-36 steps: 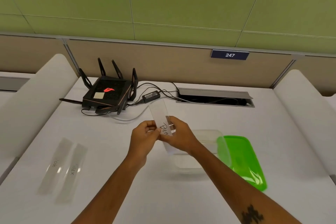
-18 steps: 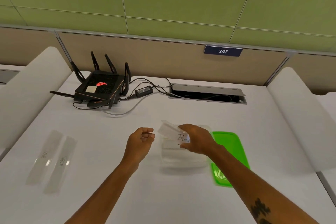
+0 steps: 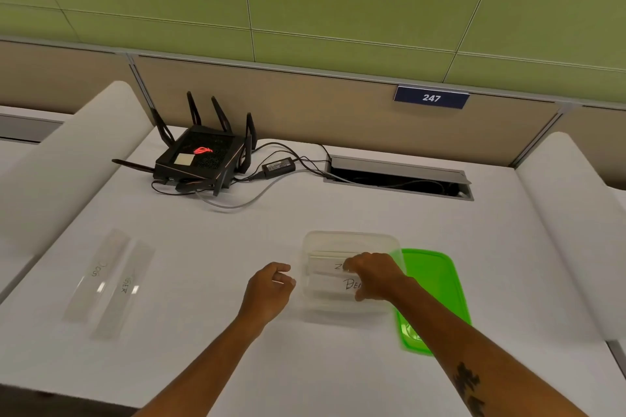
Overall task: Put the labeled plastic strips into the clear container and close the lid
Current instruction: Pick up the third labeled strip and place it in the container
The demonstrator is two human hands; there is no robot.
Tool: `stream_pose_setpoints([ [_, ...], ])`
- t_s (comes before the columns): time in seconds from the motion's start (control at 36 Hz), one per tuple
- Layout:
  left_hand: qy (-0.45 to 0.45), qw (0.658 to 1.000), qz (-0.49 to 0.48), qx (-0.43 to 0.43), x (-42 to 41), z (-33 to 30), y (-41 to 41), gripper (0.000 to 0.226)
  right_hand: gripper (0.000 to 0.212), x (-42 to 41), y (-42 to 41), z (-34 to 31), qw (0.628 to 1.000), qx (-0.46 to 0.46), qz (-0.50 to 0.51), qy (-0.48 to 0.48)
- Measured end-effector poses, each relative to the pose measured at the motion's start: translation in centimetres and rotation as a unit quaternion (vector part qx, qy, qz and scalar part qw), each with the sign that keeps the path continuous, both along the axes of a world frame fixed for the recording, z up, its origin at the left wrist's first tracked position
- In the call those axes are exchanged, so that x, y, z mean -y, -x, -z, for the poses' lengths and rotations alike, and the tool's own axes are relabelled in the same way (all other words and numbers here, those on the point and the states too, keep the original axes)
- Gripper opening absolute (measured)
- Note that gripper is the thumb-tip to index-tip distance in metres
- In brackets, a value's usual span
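Head-high view, down over desk [image 3: 203,366]

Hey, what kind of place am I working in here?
Most likely an office cubicle desk: a numbered plate reading 247 on the partition wall, a cable hatch set into the white desk, and a black router plugged in nearby.

Four labeled strips: two in the container [image 3: 350,240], two on the desk [image 3: 237,247]; one green lid [image 3: 437,281].
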State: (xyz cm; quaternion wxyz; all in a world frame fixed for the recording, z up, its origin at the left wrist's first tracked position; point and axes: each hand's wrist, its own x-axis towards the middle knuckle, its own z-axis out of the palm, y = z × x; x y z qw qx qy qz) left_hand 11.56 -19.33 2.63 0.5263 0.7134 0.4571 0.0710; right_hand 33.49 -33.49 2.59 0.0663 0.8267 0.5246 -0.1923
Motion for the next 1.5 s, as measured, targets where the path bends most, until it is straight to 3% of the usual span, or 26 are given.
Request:
stream_pose_setpoints([
  [0.22, -0.019, 0.999, 0.019, -0.029, 0.9, 1.0, -0.9, 0.029, 0.05, -0.3, 0.6, 0.6, 0.998, 0.025, -0.051, 0.014],
  [0.5, -0.038, 0.999, 0.015, -0.031, 0.9, 1.6, -1.1, 0.026, 0.041, -0.6, 0.8, 0.7, 0.991, 0.066, -0.109, 0.05],
  [0.89, -0.041, 0.999, 0.006, -0.023, 0.2, 2.5, -0.5, 0.021, 0.03, -0.7, 0.8, 0.8, 0.99, 0.056, -0.114, 0.069],
  [1.28, -0.043, 0.999, -0.012, -0.015, -3.0, 3.0, 2.2, 0.017, 0.04, -1.0, 0.6, 0.7, 0.995, 0.009, -0.055, 0.084],
  [1.39, -0.057, 0.998, -0.026, -0.024, -5.2, 3.2, 3.8, 0.017, 0.053, -1.2, 0.1, 0.5, 0.999, -0.016, -0.011, 0.048],
  [1.5, -0.09, 0.994, -0.043, -0.042, -8.0, 3.2, 5.8, 0.014, 0.033, -2.1, 0.3, -0.2, 0.995, -0.018, 0.051, -0.086],
])
